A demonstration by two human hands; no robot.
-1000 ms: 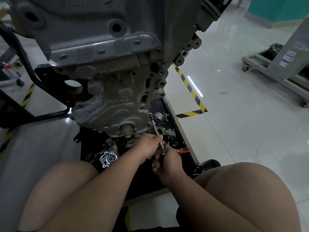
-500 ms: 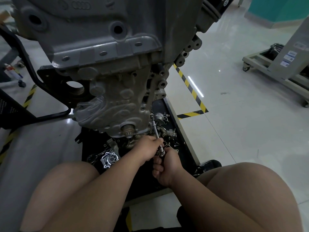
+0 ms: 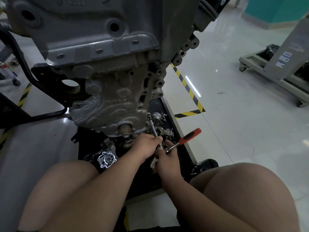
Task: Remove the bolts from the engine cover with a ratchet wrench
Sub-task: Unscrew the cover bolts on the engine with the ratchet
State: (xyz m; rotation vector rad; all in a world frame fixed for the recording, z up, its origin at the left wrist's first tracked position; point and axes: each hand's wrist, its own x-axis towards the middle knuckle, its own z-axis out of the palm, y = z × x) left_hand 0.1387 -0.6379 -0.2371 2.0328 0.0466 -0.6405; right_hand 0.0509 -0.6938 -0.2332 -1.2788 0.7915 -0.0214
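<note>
Bolt loosening at the engine cover's [image 3: 113,101] lower edge seems underway. The left hand [image 3: 145,145] pinches the extension bar [image 3: 153,128] and the right hand [image 3: 167,160] grips the ratchet wrench [image 3: 190,136] by its head. The next move probably calls for another handle swing.

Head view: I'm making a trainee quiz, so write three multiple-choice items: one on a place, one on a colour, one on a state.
1. Where does the extension meet the cover?
A. lower right edge
B. top flange
C. left side

2. What colour is the ratchet handle?
A. blue
B. red and black
C. yellow

3. What is the left hand doing?
A. lying flat on the floor
B. hanging free
C. gripping the extension

Key:
1 A: the bar runs up from the hands to the cover's lower right edge.
2 B: the handle is red with a black part.
3 C: its fingers curl round the bar, while the right hand holds the ratchet head.
</note>
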